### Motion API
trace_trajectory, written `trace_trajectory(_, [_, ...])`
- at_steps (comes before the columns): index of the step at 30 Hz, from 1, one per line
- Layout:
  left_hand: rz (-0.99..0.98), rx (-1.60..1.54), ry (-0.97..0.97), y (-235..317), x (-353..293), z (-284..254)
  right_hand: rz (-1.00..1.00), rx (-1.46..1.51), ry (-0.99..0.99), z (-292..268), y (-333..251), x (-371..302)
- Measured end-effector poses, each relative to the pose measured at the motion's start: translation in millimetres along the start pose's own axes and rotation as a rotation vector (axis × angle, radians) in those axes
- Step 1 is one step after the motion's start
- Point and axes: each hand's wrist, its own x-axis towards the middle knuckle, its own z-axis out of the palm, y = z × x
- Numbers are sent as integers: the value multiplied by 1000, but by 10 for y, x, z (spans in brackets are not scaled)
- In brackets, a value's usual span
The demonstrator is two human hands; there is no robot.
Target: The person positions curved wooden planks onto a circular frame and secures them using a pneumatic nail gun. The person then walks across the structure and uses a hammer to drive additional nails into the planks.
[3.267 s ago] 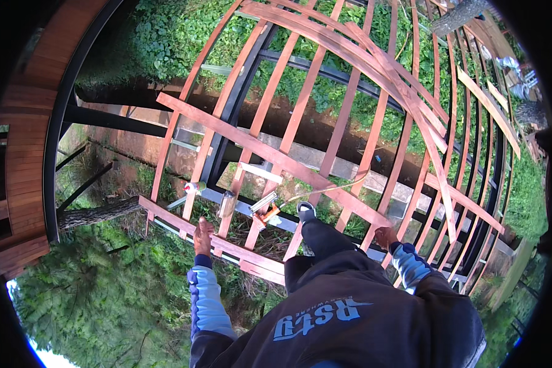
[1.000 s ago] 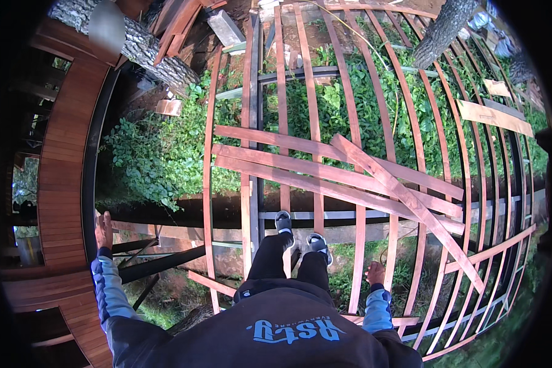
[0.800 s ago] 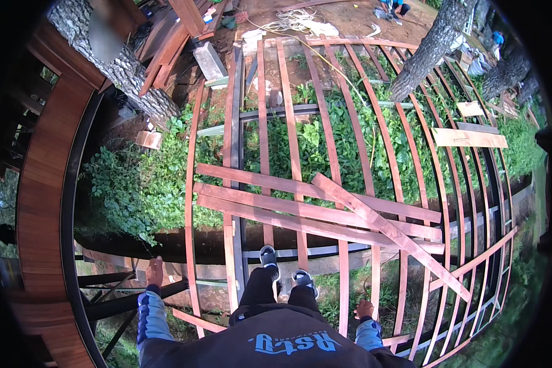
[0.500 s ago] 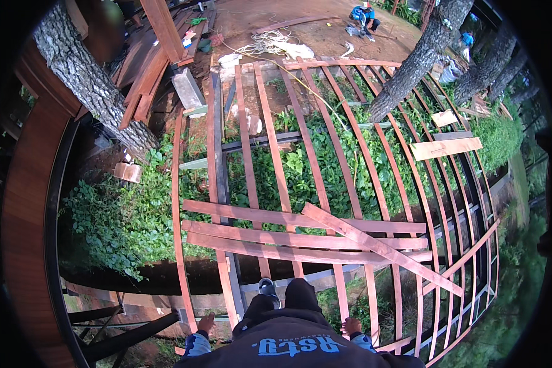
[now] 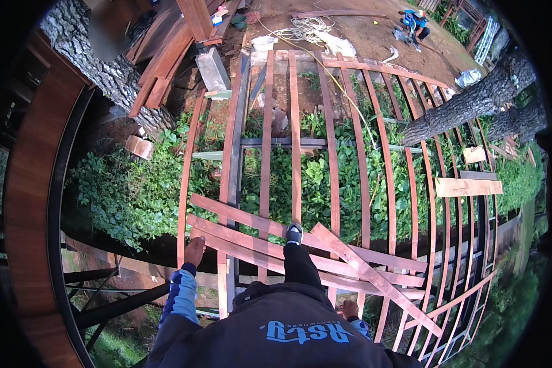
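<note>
My left hand (image 5: 194, 251) is out at my side, fingers loosely bent and holding nothing; it appears near the left ends of several loose reddish wooden planks (image 5: 242, 237). Low beside my body, my right hand (image 5: 349, 309) has its fingers curled, with nothing visible in them. My shoe (image 5: 294, 233) is on the wooden framework, by the uppermost loose plank and the end of a long joist (image 5: 295, 141). Another plank (image 5: 374, 277) lies slantwise across the loose ones. My other foot is hidden by my body.
Long joists run over gaps above green plants (image 5: 325, 178). A leaning tree trunk (image 5: 472, 104) passes through the frame at right; another trunk (image 5: 98, 67) stands left. Short boards (image 5: 469, 187) lie at right. Beyond are coiled hose (image 5: 310, 30), a concrete post (image 5: 213, 70) and a crouching person (image 5: 414, 26).
I have moved forward, and one foot now reaches the loose planks. My left hand has swung forward and up. The view has shifted, so the far trees and person appear farther right.
</note>
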Motion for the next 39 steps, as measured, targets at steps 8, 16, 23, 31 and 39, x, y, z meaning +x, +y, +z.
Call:
trace_trajectory(8, [-383,24,-86,105,-689,295,-549,-27,134,35,-2893,1175])
trace_trajectory(16, [-383,147,-314,393,-543,438,-680,-94,105,589,-3310,1354])
trace_trajectory(23, [-434,53,-193,902,652,427,-755,161,68,957,-4401,1094])
trace_trajectory(31, [-269,-114,-241,1525,2027,480,-660,108,117,1399,-5454,1458])
trace_trajectory(39, [-691,-204,-182,1074,2787,152,-599,-454,26,1818,-5779,2022])
